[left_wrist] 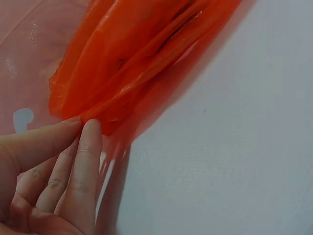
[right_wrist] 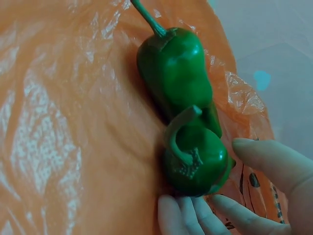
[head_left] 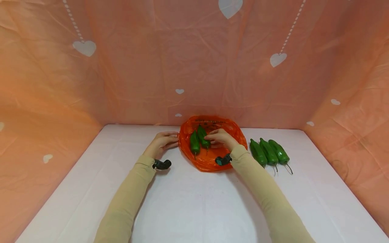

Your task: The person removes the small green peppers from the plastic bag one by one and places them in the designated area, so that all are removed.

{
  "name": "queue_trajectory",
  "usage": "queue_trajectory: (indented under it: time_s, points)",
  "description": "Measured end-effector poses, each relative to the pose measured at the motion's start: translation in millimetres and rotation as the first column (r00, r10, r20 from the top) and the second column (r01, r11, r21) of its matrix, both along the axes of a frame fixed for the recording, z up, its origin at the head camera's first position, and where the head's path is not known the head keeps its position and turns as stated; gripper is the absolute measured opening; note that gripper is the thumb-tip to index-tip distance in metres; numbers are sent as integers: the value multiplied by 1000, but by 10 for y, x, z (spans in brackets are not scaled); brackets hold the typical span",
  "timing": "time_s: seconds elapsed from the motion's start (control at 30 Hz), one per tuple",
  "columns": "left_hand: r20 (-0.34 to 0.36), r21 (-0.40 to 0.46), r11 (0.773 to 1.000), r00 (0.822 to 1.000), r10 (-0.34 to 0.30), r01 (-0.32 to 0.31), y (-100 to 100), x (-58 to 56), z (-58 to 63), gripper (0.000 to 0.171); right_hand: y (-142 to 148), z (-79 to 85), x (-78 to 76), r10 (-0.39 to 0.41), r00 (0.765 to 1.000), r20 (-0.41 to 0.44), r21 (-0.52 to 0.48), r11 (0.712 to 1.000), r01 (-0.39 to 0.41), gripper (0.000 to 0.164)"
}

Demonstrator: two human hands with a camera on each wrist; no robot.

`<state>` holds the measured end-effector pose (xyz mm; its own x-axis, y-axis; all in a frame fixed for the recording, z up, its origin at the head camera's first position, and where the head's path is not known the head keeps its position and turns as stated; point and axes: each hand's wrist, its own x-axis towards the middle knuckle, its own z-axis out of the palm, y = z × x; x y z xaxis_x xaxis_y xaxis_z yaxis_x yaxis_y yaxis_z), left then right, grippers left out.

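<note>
An orange-red plastic bag (head_left: 209, 165) lies spread wide on the table, with two green peppers inside it. At its left edge my left hand (head_left: 164, 141) pinches a gathered fold of the plastic between thumb and fingertips, as the left wrist view shows. My right hand (head_left: 221, 137) reaches into the bag and holds the right-hand pepper (right_wrist: 193, 164), thumb at one side and fingers curled beneath it. Right beside it, the other pepper (right_wrist: 178, 68) rests on the plastic, its stem pointing away from the held one.
Three more green peppers (head_left: 268, 152) lie side by side to the right of the bag, stems toward the front. A white cloth (head_left: 200, 202) covers the table. Orange sheeting (head_left: 188, 60) with pale hearts rises behind and at both sides.
</note>
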<state>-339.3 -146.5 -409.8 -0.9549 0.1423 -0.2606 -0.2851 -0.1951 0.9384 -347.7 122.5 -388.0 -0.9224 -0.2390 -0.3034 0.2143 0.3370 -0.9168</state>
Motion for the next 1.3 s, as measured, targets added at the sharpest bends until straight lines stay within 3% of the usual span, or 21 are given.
queue_trajectory:
  time_s: [0.5,0.7,1.03,1.3]
  points:
    - [5,-7,1000,1000,6,-6,16,11,-27,45,-62,-2,-4,-61,998,7,16,998,61,48]
    - [8,5,1000,1000,8,-8,26,22,-25,45,-54,13,-3,-59,998,15,31,998,59,50]
    - [-10,-3,1000,1000,-7,7,13,34,-30,46,-44,19,-9,-33,999,-1,91,995,33,36]
    - [-15,6,1000,1000,-7,7,16,17,-41,46,-52,7,-20,-33,999,-10,98,995,33,36]
